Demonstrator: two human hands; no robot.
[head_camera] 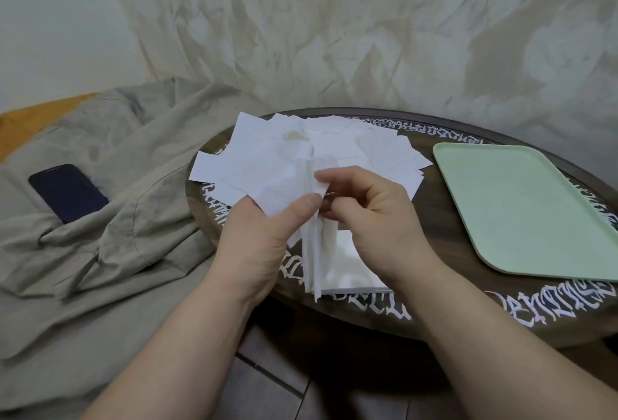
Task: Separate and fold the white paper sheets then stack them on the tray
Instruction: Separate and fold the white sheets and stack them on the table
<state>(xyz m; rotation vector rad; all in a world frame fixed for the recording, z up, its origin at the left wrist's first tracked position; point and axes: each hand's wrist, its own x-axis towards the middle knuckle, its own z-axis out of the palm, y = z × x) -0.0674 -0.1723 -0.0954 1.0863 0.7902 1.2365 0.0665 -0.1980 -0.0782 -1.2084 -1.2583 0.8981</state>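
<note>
A loose pile of white paper sheets [334, 148] spreads over the far left part of the dark round table [444, 215]. Above the table's near edge, both hands hold a thin bundle of white sheets [312, 245] edge-on, upright and hanging down. My left hand [267, 235] pinches it with the thumb on top. My right hand [371, 215] pinches its upper edge with fingertips and thumb. A flat white sheet [351, 272] lies on the table under my right hand. The pale green tray [521, 208] sits at the right with nothing on it.
A dark phone [67, 193] lies on a crumpled beige cloth [117, 252] left of the table. A beige curtain hangs behind. White lettering rings the table's rim. Dark floor tiles show below, between my forearms.
</note>
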